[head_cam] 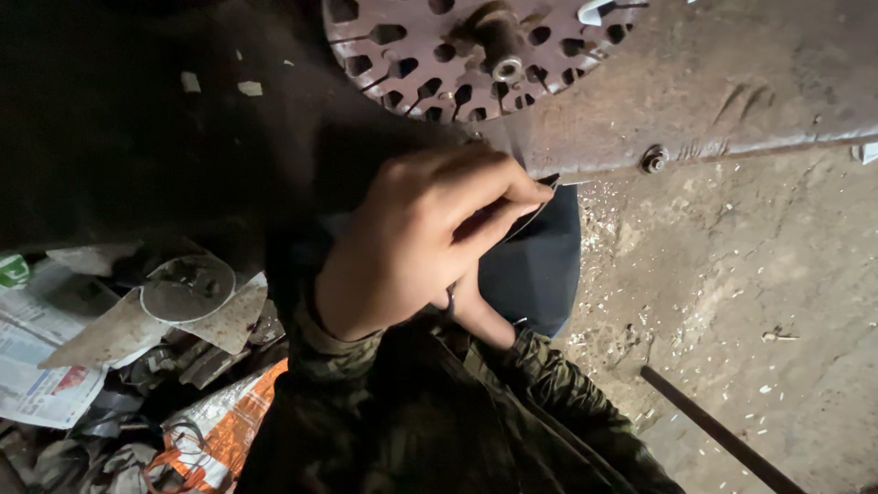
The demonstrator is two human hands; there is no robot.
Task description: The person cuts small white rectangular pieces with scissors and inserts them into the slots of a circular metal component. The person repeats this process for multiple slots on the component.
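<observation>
My left hand [416, 247] is in the middle of the head view, with its fingers pinched together on the edge of a thin dark metal piece [523, 222]. This happens just below the rim of a rusty metal housing [732, 91]. Only the wrist of my right hand [480, 316] shows; it reaches up under the left hand, and its fingers are hidden. Both arms wear camouflage sleeves. Right behind the hands lies a dark blue object [540, 270].
A perforated round metal plate [412, 55] with a central shaft [498, 41] sits at the top, and a bolt [654, 160] is on the housing rim. A dark rod [718, 434] lies on the dusty floor. At the left lie scrap metal discs [187, 288], newspaper [37, 352] and an orange-white sack [229, 425].
</observation>
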